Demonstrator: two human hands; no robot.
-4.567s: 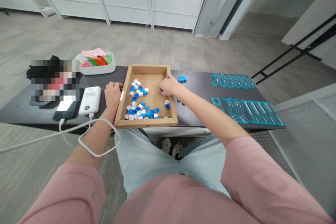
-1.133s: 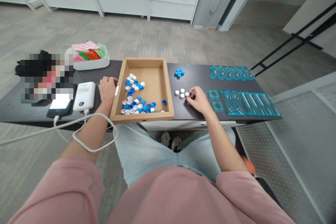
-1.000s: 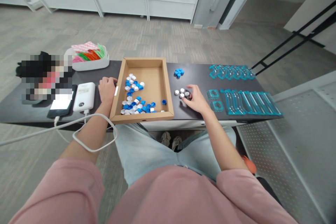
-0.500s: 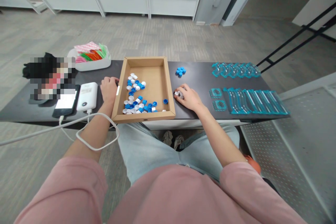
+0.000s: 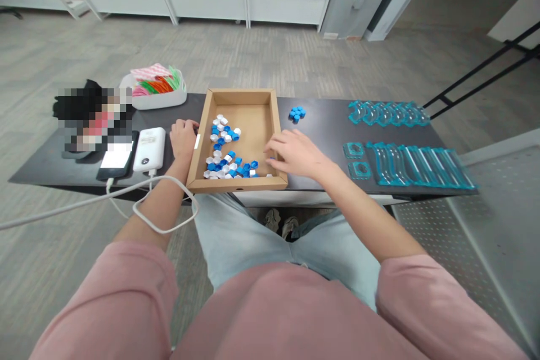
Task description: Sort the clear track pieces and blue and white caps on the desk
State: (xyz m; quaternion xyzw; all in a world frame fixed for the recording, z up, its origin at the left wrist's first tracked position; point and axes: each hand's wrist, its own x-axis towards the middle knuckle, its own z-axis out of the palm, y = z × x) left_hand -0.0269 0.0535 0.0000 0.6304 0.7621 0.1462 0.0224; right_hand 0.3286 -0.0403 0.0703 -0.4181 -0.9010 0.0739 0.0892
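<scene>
A shallow cardboard tray point(image 5: 278, 115) holds many small blue and white hexagonal pieces point(image 5: 230, 169), mostly in its left half and near edge. Against the tray's outer left wall rests my left hand point(image 5: 183, 138), fingers loosely bent and not wrapped round anything. My right hand point(image 5: 293, 153) reaches over the right wall, its thumb and fingers apart at the inner side. A bit of blue shows beneath its fingertips, largely covered. On the table beyond this hand sits a small cluster of blue hexagonal pieces point(image 5: 297, 113). The table right beside the tray is partly hidden by the hand.
Teal-edged clear plastic parts point(image 5: 422, 166) lie in rows at the right, with two square ones point(image 5: 358, 170) nearer. Left are a white power bank point(image 5: 149, 149), a phone point(image 5: 116, 160), a looping white cable point(image 5: 162, 230) and a white basket point(image 5: 160, 101).
My right hand has moved from the table, where it was on white pieces, leftward over the tray's right wall. My left hand stays at the left wall. The camera view has shifted slightly.
</scene>
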